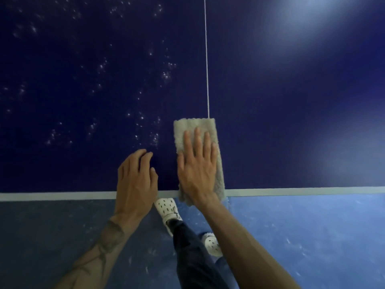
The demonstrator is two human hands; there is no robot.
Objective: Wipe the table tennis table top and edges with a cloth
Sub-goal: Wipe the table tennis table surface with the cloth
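The dark blue table tennis table top (281, 105) fills the upper view, with a thin white centre line (206, 59) and a white stripe along its near edge (291, 191). A folded beige fleecy cloth (194, 127) lies over the near end of the centre line, its lower end hanging past the table edge. My right hand (198, 165) presses flat on the cloth, fingers straight and spread. My left hand (135, 180) rests on the bare table top just left of the cloth, fingers loosely bent, holding nothing. Small pale droplets (154, 138) speckle the left half.
Below the table edge is a blue floor (312, 236), darker at the left. My feet in white perforated clogs (167, 209) and a dark trouser leg (191, 253) stand close to the edge. A bright light reflection (308, 11) glares on the far right of the top.
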